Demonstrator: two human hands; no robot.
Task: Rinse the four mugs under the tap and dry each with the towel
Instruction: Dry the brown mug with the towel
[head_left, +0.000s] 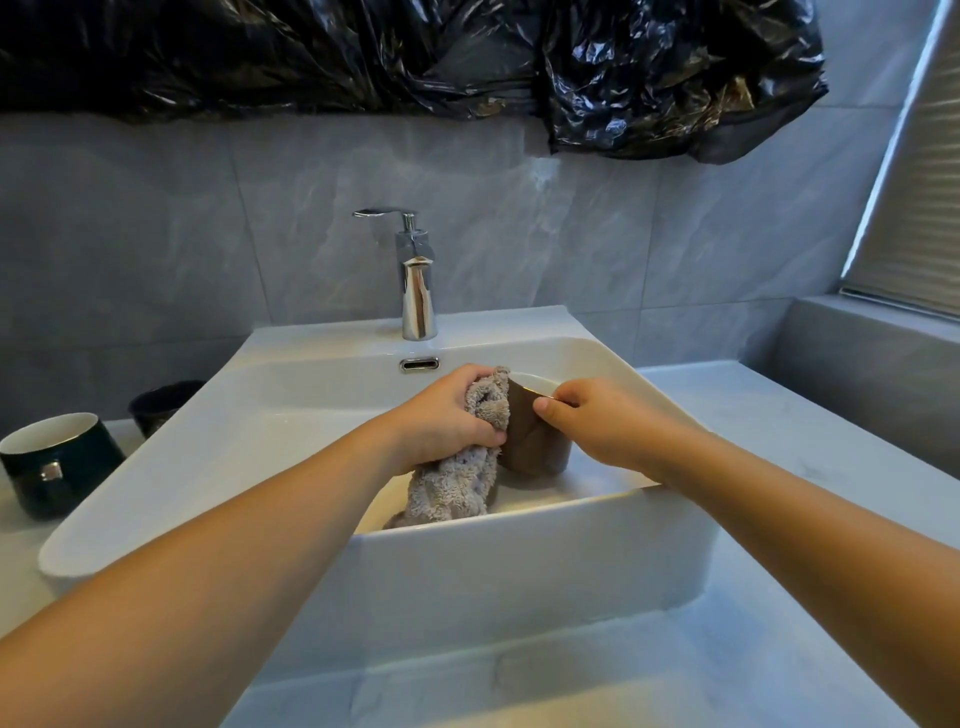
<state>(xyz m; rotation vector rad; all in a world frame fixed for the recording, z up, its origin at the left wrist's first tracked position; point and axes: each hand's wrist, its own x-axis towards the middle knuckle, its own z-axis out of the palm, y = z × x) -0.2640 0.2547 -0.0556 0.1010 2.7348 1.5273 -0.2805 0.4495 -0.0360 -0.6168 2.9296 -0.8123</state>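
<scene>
Head view: I see the left hand (441, 415) fisted round a fluffy grey-beige towel (457, 478), pressing it against the side of a brown ceramic mug (530, 441) with a white inside, held tilted over the white rectangular ceramic sink (467, 561) below the chrome tap (418, 291). Right hand (597, 421) pinches that mug's rim, thumb outside, fingers curled over the edge. Two dark green glazed mugs stand on the pale counter left of the sink, the nearer mug (60, 465) in full view, the farther mug (161, 405) half hidden behind the sink's edge.
</scene>
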